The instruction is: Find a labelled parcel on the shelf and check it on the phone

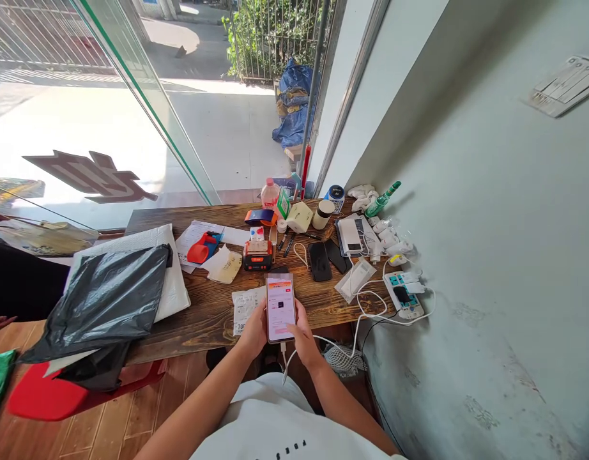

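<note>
A smartphone [280,306] with a lit pink and white screen is held upright over the table's front edge. My left hand [254,329] grips its left side. Around its right side is my right hand [304,335], with the thumb over the lower screen. A white charging cable [283,350] runs into the phone's bottom end. Just left of the phone lies a white printed packet [244,310], partly covered by my left hand. Beyond the phone, a dark phone [320,260] with a wrist strap rests on the wood.
A grey plastic mailer [117,287] lies over a white one at left, overhanging a red stool [48,393]. A tape dispenser [203,249], an orange-black device [257,255], a power strip [404,294] and cables occupy the wooden table [203,326]. Someone's hand [0,324] shows at far left.
</note>
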`<action>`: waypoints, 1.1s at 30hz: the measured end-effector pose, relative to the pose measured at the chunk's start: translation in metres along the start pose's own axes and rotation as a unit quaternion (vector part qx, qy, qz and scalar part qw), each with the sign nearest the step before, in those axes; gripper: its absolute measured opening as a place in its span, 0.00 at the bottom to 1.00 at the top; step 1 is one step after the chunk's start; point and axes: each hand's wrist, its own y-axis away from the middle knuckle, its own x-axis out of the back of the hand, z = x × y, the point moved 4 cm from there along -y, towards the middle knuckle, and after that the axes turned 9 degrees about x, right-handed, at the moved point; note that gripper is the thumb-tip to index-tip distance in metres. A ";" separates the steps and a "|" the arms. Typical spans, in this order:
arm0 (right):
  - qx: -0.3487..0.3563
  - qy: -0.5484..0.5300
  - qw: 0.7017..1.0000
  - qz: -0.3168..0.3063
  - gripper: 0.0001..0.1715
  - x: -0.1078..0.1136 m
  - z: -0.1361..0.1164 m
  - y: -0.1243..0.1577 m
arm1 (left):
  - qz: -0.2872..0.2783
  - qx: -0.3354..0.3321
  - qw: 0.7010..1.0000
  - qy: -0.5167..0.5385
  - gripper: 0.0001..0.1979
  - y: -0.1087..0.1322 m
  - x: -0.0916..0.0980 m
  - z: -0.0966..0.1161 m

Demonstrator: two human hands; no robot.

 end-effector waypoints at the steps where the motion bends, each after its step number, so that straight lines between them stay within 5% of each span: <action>1: 0.001 -0.001 1.000 0.009 0.32 0.001 0.003 0.001 | 0.001 -0.021 1.000 -0.018 0.23 -0.001 0.000 0.005; 6: 0.004 0.015 0.999 0.036 0.28 0.001 0.013 0.005 | 0.010 -0.107 0.989 -0.106 0.22 -0.005 -0.007 0.027; 14: 0.009 0.023 0.998 0.063 0.32 -0.003 0.007 0.002 | 0.125 -0.152 0.958 -0.207 0.23 -0.018 -0.018 0.035; 24: 0.017 0.031 0.997 0.069 0.31 -0.002 0.009 -0.002 | 0.071 -0.120 0.977 -0.163 0.20 -0.016 -0.026 0.040; 33: 0.038 0.052 0.997 0.053 0.31 -0.006 -0.001 -0.005 | 0.094 -0.137 0.968 -0.187 0.24 -0.016 -0.029 0.042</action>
